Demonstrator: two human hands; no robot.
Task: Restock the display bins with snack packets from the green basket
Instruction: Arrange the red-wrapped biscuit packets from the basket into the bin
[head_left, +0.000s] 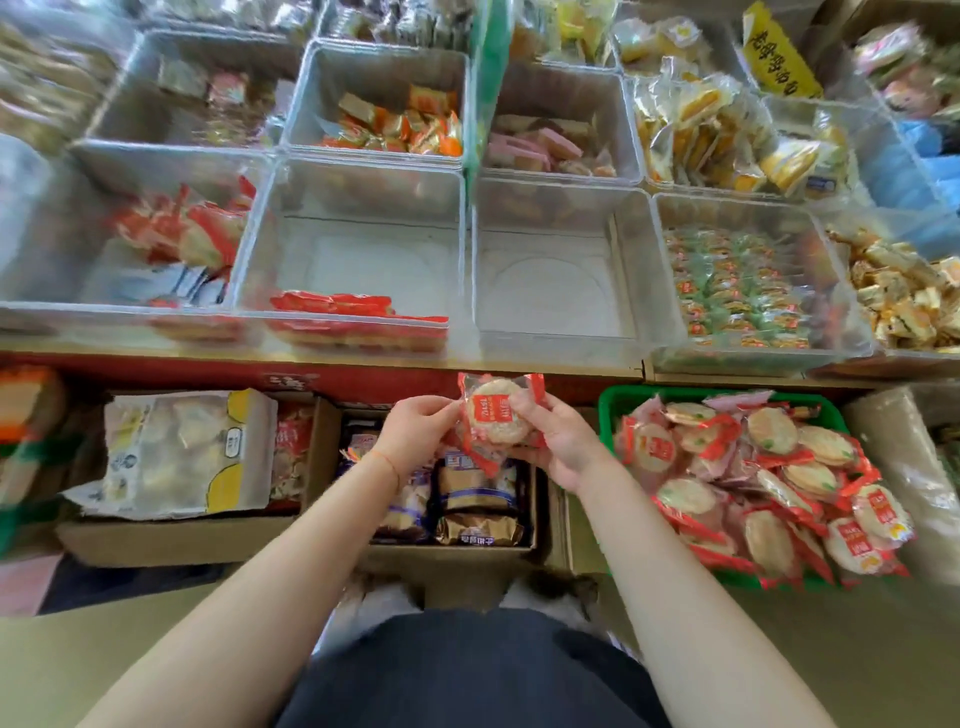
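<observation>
Cardboard boxes below packet-holding hands, green basket beside.

Both hands hold a small stack of rice-cracker packets below the clear display bins.

The left hand and right hand grip the red-edged packets from either side, in front of the shelf edge. To the right, the green basket is heaped with like packets. Above, one clear bin holds a few red packets along its front wall; the bin beside it shows a bare floor.
</observation>
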